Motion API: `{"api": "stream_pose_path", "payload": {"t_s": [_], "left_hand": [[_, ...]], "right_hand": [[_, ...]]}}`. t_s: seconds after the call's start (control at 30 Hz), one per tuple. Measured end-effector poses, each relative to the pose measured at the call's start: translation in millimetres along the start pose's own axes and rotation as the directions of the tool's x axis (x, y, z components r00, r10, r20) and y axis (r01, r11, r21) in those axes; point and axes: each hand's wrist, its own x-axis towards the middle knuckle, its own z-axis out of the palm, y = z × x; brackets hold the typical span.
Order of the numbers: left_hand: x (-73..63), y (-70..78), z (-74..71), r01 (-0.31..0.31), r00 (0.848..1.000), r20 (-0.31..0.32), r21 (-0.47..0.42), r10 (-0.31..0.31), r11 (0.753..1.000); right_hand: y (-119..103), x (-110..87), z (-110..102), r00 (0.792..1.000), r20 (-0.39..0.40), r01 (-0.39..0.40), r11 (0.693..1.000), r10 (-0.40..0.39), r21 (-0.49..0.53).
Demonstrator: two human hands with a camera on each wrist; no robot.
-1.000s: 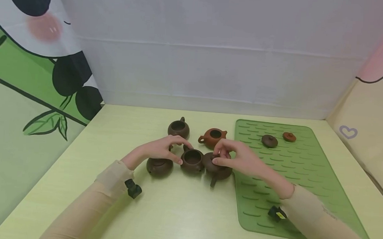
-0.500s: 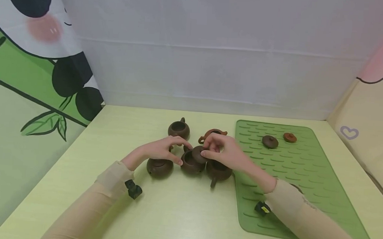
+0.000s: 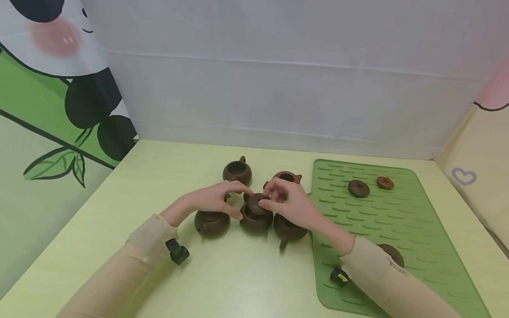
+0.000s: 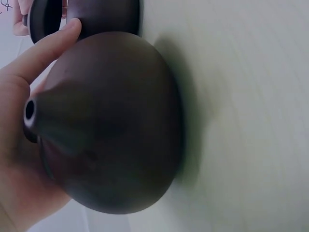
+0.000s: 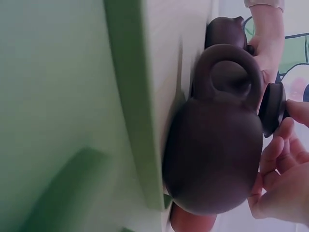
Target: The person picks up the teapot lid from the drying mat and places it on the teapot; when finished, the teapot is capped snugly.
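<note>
In the head view my left hand [image 3: 211, 196] reaches over a lidded dark brown teapot [image 3: 211, 224] and holds the middle teapot [image 3: 255, 222], thumb at its near side and forefinger at its far side. The left wrist view shows its thumb tip against that middle pot. My right hand [image 3: 293, 204] pinches a dark teapot lid [image 3: 257, 205] by its knob, tilted over the middle pot's mouth. The right wrist view shows the lid [image 5: 274, 108] edge-on. Just right of the middle one, an uncovered dark teapot [image 3: 289, 228] stands under the right hand, its handle toward me.
A dark lidless teapot [image 3: 238, 171] and a reddish-brown lidless teapot [image 3: 287, 176] stand behind. On the right, a green mat [image 3: 347, 284] bears a dark lid [image 3: 358, 188], a small reddish lid [image 3: 384, 183] and a dark round piece [image 3: 392, 254] partly hidden by the right sleeve.
My right hand has lifted the lid off the right-hand teapot and carried it left over the middle teapot. The left hand has stayed in place.
</note>
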Motion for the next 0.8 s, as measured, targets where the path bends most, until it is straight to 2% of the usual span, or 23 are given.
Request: {"api": "stream_pose_path", "payload": {"t_s": [0.43,0.8], "left_hand": [[-1.0,-0.2,0.4,0.009,1.000,0.002,-0.028,-0.009,1.000],[-2.6,0.1,-0.1,-0.018,1.000,0.005,-0.029,0.018,0.999]], "right_hand": [[-0.2,1.6,5.3,1.000,0.027,-0.004,0.998,0.005,-0.057],[0.0,3.6,10.2,0.999,0.053,0.017,0.992,-0.010,-0.122]]}}
